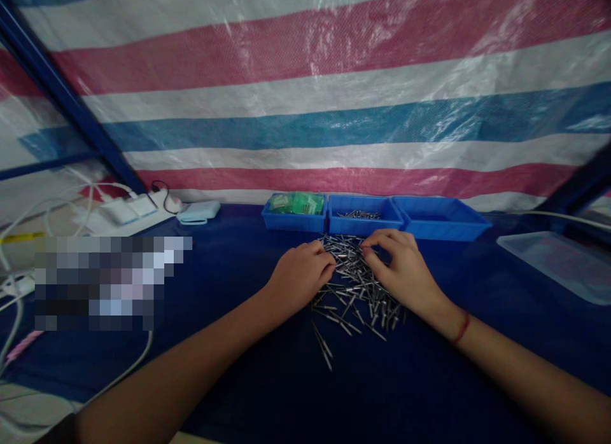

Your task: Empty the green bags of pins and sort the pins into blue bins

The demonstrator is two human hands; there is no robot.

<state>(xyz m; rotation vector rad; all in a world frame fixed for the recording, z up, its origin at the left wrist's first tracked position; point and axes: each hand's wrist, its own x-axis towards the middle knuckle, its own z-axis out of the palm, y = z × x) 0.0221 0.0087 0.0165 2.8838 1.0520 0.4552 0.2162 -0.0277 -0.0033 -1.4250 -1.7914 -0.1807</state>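
Note:
A loose pile of metal blind rivets [356,278] is spread on the dark blue table in front of me. At the pile's left edge is my left hand [303,272], its fingers curled in; whatever they hold is hidden. My right hand [401,266] reaches in from the other side, thumb and index finger pinched together over the rivets. Anything between those fingertips is too small to make out. Just behind the pile, a blue bin [365,224] contains more small metal pieces.
Left of that bin, another blue bin [293,222] holds green packets; a third blue bin [443,231] stands right. A clear plastic lid [556,266] lies far right. On the left are a white power strip [128,215], cables and a light blue pouch-like item [199,212]. Striped sheeting hangs behind.

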